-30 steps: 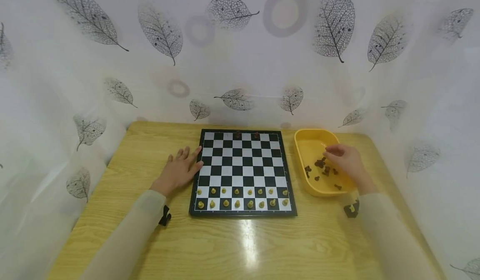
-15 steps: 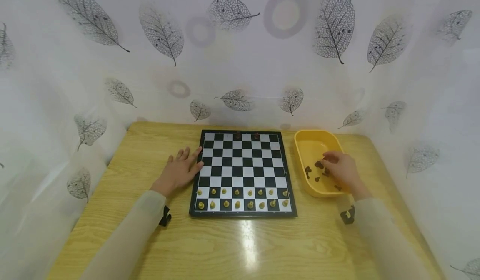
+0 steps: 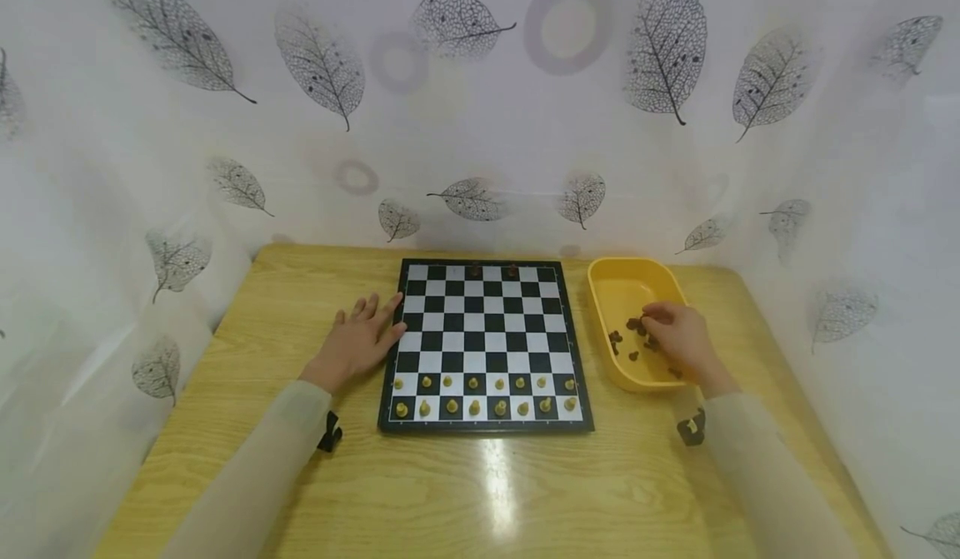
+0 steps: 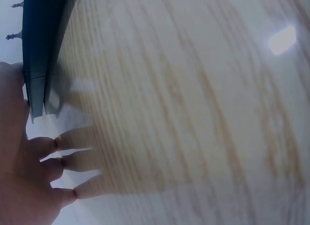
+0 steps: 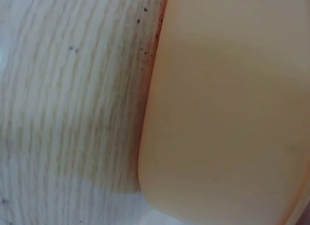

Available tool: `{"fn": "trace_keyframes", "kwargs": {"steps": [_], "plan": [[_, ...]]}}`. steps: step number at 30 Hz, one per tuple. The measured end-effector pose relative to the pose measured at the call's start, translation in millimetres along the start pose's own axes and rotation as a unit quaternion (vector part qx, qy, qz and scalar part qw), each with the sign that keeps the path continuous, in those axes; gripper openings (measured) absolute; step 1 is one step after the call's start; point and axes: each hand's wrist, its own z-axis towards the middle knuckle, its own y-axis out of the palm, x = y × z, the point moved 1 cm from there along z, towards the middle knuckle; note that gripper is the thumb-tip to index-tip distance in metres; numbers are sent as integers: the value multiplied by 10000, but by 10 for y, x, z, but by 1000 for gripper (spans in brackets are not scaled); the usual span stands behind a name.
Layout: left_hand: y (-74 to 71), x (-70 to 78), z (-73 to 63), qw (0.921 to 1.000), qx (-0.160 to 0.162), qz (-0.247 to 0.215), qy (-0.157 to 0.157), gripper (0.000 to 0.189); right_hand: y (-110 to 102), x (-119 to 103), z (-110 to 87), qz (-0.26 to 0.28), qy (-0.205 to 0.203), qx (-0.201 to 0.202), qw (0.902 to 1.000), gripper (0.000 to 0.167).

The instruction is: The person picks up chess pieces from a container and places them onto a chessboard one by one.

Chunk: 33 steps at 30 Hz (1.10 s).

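Observation:
A black-and-white chessboard (image 3: 486,321) lies on the table. Gold chess pieces (image 3: 474,408) stand in two rows along its near side, and two dark reddish chess pieces (image 3: 513,271) stand on the far row. My left hand (image 3: 356,344) rests spread at the board's left edge, its thumb and a fingertip touching the frame. Inside the yellow tray (image 3: 600,313), to the board's right, my right hand (image 3: 681,338) reaches down with bent fingers among small dark chess pieces (image 3: 633,356). Whether the fingers pinch one is hidden. The right wrist view shows only the tray's outer wall (image 5: 218,113) and tabletop.
The wooden table (image 3: 420,492) ends at a leaf-patterned curtain (image 3: 480,109) behind and on both sides. The tray's raised rim stands a short way from the board's right edge. Light glares off the tabletop near the front.
My right hand has come down and slightly toward me in the tray, from above the dark pieces to among them. The left hand and the board's pieces have stayed put.

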Motion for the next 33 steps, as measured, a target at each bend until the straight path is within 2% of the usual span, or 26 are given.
{"fn": "trace_keyframes", "kwargs": {"steps": [3,10,15,25,33], "plan": [[4,-5,-1,10000,18,21,18,71,6,-7,5,-8,13,10,10000,34],[9,-20,10,10000,-14,37,44,72,13,-30,27,388,239,-112,9989,37],[-8,-14,4,10000,-25,52,35,72,-15,-64,81,198,240,-20,9995,39],[1,-18,12,9999,-31,96,25,71,-88,-300,163,-284,-492,484,9972,37],[17,-25,26,9999,-44,114,17,72,-47,-479,207,-117,-748,468,9960,34]]}}
